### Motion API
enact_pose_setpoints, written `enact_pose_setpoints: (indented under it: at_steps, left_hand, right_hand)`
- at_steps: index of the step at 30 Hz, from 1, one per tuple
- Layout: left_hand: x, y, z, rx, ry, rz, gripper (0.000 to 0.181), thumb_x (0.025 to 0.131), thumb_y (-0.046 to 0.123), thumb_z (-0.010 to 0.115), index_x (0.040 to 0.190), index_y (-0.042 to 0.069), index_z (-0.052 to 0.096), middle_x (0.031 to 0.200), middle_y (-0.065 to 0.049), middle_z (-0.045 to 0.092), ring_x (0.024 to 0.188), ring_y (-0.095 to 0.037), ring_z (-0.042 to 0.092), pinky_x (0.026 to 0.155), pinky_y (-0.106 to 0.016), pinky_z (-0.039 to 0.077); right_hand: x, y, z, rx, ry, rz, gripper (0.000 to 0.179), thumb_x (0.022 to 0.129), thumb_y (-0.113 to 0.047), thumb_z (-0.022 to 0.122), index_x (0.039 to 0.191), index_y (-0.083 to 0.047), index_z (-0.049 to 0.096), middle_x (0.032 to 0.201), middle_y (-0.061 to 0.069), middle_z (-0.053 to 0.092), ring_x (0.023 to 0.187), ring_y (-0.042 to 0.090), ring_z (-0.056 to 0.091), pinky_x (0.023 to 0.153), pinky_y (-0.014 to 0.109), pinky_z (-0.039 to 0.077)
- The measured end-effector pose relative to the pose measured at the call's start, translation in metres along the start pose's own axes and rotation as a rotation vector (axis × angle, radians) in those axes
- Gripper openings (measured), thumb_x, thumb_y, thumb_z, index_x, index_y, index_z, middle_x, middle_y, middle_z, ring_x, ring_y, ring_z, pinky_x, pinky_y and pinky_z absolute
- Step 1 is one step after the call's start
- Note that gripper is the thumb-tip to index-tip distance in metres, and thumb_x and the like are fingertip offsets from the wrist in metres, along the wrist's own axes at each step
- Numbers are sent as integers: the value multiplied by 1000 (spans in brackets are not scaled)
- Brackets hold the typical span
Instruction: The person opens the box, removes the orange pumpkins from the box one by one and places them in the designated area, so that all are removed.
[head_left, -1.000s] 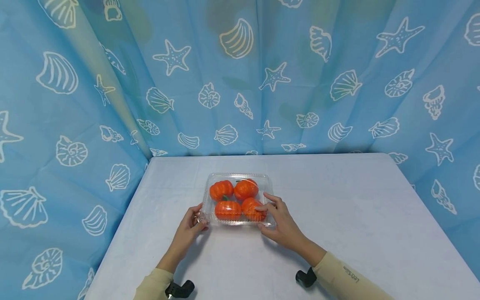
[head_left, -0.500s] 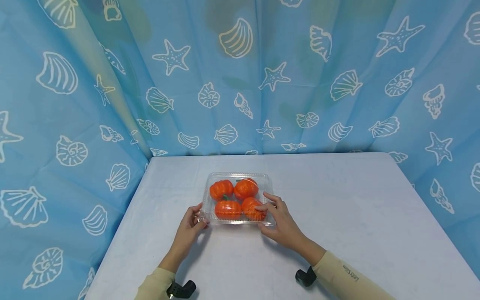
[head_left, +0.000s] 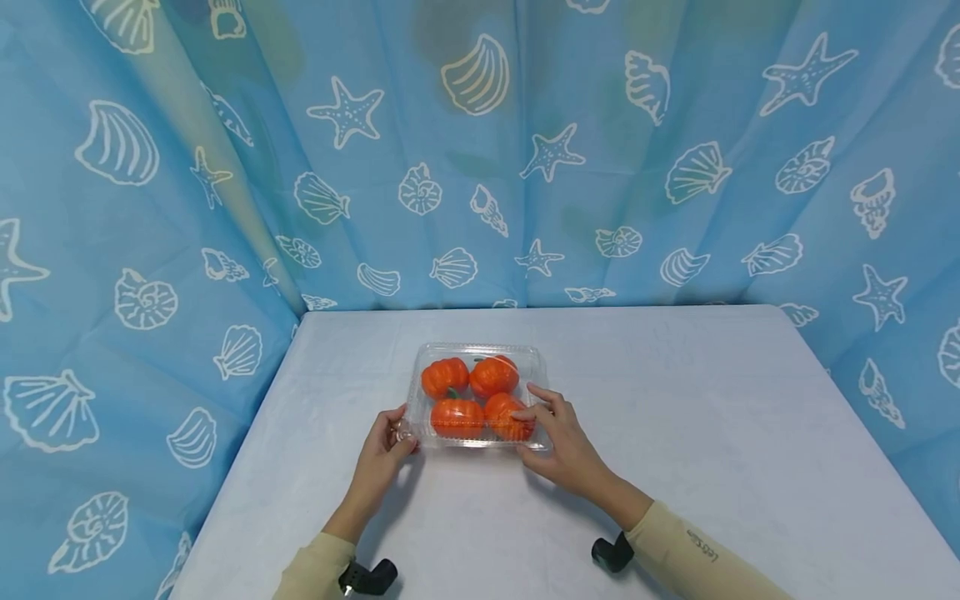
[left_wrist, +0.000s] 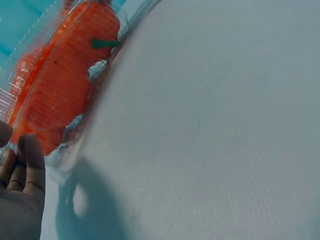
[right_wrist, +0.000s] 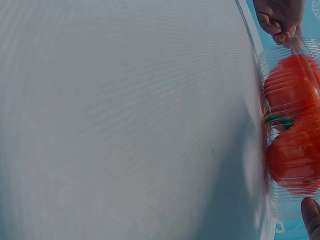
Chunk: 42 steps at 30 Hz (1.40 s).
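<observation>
A clear plastic clamshell container [head_left: 477, 440] sits on the table with its lid down. Inside are several orange, ribbed, pumpkin-like vegetables [head_left: 457, 419] with green stems. My left hand [head_left: 378, 458] grips the container's front left corner between thumb and fingers. At the front right corner my right hand [head_left: 562, 446] holds the container, thumb low at the front edge and fingers over the lid and side. The left wrist view shows the left hand [left_wrist: 22, 185] beside the container's end. In the right wrist view, only part of the right hand [right_wrist: 311, 220] appears at the lower edge.
A white-covered table [head_left: 697, 433] stretches to both sides and in front of the container. A blue curtain [head_left: 480, 158] with shell and starfish prints hangs behind the table and along its sides. Dark wrist devices [head_left: 367, 577] sit near both cuffs.
Hands and container keep nearly the same pose. The whole head view shifts very slightly, and the left forearm moves a little to the right.
</observation>
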<state>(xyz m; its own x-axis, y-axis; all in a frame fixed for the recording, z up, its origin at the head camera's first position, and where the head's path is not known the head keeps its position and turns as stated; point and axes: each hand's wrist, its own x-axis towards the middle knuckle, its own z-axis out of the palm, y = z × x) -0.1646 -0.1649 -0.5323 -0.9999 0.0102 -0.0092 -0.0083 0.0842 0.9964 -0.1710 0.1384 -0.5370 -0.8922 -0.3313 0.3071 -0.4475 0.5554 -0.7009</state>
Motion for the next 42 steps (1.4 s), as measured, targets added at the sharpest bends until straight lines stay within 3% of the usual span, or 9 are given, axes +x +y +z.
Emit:
enact_pose_setpoints:
  at_steps: [7, 12, 15, 18, 23, 31, 42]
  left_hand:
    - [-1, 1, 4, -9, 40, -17, 49, 95, -9, 55, 143, -8, 43, 120, -25, 55, 88, -8, 57, 78, -19, 53]
    - [-1, -1, 7, 0, 62, 30, 33, 99, -9, 50, 132, -12, 47, 121, -29, 56, 88, -10, 59, 76, -21, 55]
    - [1, -3, 7, 48, 96, 62, 24, 101, -8, 49, 124, -13, 48, 111, -28, 58, 83, -13, 60, 73, -23, 57]
    - [1, -3, 6, 62, 115, 51, 23, 101, -8, 48, 124, -12, 48, 100, -21, 58, 81, -15, 60, 72, -23, 57]
    - [1, -1, 5, 23, 75, 27, 29, 100, -9, 48, 129, -11, 43, 98, -14, 54, 83, -11, 58, 75, -23, 57]
    - [5, -1, 3, 59, 42, 38, 47, 103, -1, 54, 149, 1, 44, 103, -17, 55, 86, -13, 62, 79, -23, 58]
    - [6, -1, 0, 42, 8, -8, 55, 102, 0, 56, 155, 8, 43, 102, -13, 54, 88, -11, 60, 81, -24, 58]
  right_hand:
    - [1, 1, 1, -7, -2, 4, 41, 85, -17, 80, 122, -24, 64, 158, 7, 33, 139, 35, 37, 106, 59, 45]
    - [1, 2, 1, -9, 8, -8, 42, 84, -16, 80, 121, -24, 64, 158, 8, 34, 138, 36, 38, 105, 60, 45]
    - [2, 3, 2, 15, 2, -9, 42, 84, -15, 80, 121, -23, 63, 158, 11, 35, 138, 37, 39, 106, 61, 45]
    - [2, 3, 3, 24, -13, -4, 42, 85, -16, 80, 122, -24, 63, 158, 11, 35, 139, 39, 39, 106, 61, 44]
    - [1, 3, 1, 10, -11, 7, 42, 85, -18, 81, 122, -26, 64, 159, 7, 33, 138, 38, 42, 107, 57, 45]
    - [2, 6, -4, -3, -1, -16, 43, 87, -18, 80, 125, -27, 62, 161, 7, 29, 135, 31, 45, 107, 54, 47]
    - [-1, 8, 2, 27, 40, -36, 46, 89, -18, 75, 131, -26, 59, 163, 7, 26, 145, 35, 34, 109, 62, 40]
